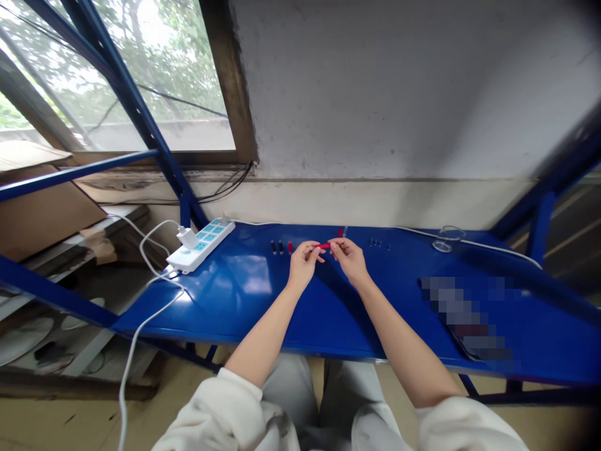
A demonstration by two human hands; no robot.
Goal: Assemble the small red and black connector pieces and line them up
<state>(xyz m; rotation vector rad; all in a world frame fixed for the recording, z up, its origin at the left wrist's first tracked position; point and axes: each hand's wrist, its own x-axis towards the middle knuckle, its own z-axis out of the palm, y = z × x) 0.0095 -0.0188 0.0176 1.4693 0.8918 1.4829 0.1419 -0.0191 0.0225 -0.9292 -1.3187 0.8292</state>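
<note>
A small slim red tube point(323, 246) is held level between my two hands, above the blue table point(235, 300). My left hand point(303, 260) pinches its left end with the fingertips. The right end sits between the thumb and fingers of my right hand point(348, 255). Left of my hands, two short black cylinders point(277, 248) and a red one point(290, 248) stand in a row, each with a pale lower end. Behind my right hand are a red piece point(340, 232) and a clear strip point(345, 232). Several tiny pieces point(375, 242) lie to the right; their kind is too small to make out.
A white power strip point(201, 246) with a plugged-in adapter is at the table's left end, its cable point(136, 332) hanging over the edge. Round clear objects point(444, 245) lie back right. A blurred-out dark object point(469, 322) rests at front right. Blue frame posts point(539, 228) flank the table.
</note>
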